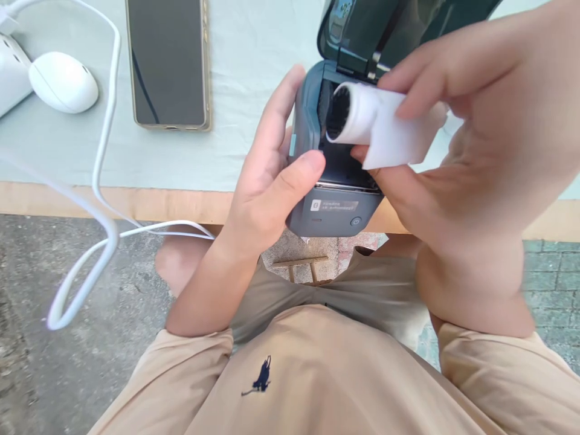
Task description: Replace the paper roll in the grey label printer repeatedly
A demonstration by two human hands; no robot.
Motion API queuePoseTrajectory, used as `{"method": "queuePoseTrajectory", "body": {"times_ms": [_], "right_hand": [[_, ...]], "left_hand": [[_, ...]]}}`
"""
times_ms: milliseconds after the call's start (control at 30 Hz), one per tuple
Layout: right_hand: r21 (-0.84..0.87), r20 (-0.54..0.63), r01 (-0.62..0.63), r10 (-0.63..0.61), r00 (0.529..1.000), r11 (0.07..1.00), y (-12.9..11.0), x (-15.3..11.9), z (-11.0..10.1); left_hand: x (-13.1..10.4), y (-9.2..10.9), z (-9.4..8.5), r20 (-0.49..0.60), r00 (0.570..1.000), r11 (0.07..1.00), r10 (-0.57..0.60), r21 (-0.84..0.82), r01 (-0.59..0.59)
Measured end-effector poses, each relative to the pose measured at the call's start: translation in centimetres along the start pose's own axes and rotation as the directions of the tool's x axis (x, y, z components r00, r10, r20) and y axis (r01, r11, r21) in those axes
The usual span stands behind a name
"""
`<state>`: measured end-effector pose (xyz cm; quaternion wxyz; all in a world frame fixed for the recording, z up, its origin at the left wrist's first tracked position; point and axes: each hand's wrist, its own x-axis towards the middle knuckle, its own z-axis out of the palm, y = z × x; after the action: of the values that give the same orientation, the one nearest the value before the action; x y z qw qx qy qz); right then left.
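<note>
A dark grey label printer (301, 211) sits at the table's near edge with its dark see-through lid (421, 27) raised at the back. My left hand (267, 181) grips the printer's left side, thumb over the near rim and fingers along the outer wall. Between the thumb and fingers of my right hand (462, 121) is a small roll of white paper (399, 130), its loose end hanging down. The roll's black hollow end faces left, over the printer's open bay. My right hand hides the printer's right side.
Left of the printer, a smartphone (167, 66) lies screen up on the pale green tablecloth (244, 36). Farther left are a white mouse (63, 82) and part of a white device (11, 75). A white cable (109, 121) loops over the table's wooden edge (194, 205).
</note>
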<state>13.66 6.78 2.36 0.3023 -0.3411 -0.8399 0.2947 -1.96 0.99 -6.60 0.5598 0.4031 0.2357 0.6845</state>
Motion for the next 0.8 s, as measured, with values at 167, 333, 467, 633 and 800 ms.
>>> {"method": "queuePoseTrajectory", "body": {"times_ms": [167, 333, 467, 633, 800], "right_hand": [[-0.309, 0.034, 0.223, -0.223, 0.974, 0.924, 0.4, -0.4, 0.1], [-0.345, -0.036, 0.295, -0.327, 0.944, 0.891, 0.8, -1.0, 0.6], [-0.226, 0.042, 0.462, -0.465, 0.884, 0.858, 1.0, -1.2, 1.1], [-0.048, -0.083, 0.294, -0.298, 0.951, 0.954, 1.0, -1.3, 1.1], [0.001, -0.073, 0.17, -0.169, 0.983, 0.985, 0.8, -1.3, 0.9]], "left_hand": [[0.3, -0.9, -0.8, -0.025, 0.999, 0.999, -0.033, 0.005, 0.033], [0.5, 1.6, 1.0, -0.059, 0.998, 0.998, -0.036, 0.05, 0.039], [0.1, 4.1, 2.7, -0.169, 0.961, 0.953, -0.22, 0.173, 0.249], [0.0, 4.4, 2.8, -0.161, 0.965, 0.954, -0.206, 0.187, 0.235], [0.2, 4.1, 2.6, -0.18, 0.962, 0.952, -0.207, 0.189, 0.241]]}}
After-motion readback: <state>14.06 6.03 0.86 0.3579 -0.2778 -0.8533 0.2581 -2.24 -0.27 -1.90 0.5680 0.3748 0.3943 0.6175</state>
